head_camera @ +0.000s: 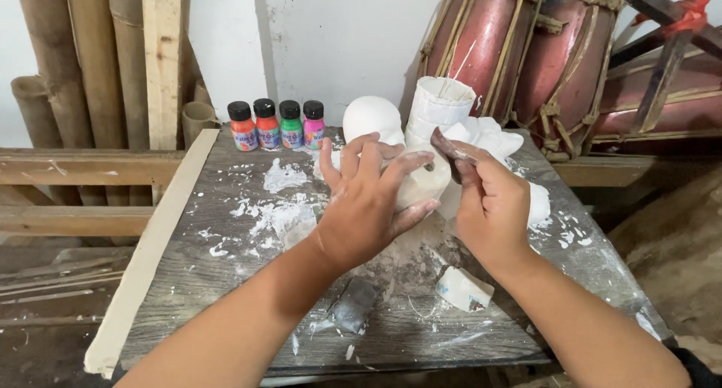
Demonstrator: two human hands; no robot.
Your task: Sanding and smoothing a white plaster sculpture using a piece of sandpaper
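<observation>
Bamboo poles [83, 65] lean against a white wall at far left, beside a paint-spattered grey work board [226, 283]. Four small paint bottles [276, 125] with black caps, their paints orange, red, green and pink, stand in a row along the board's far edge. At centre, the left hand [368, 207], dusted white, wraps its spread fingers around a white plaster figure [432, 132] that stands on the board, gripping its lower body. Just right of it, the right hand [492, 207] pinches a small piece of dark sandpaper [450, 149] against the figure's side. Near the board's front edge lie a grey folded scrap [353, 304] and a white chunk [464, 289]. At right, behind the board, red drums [526, 50] laced with cord rest against the wall.
</observation>
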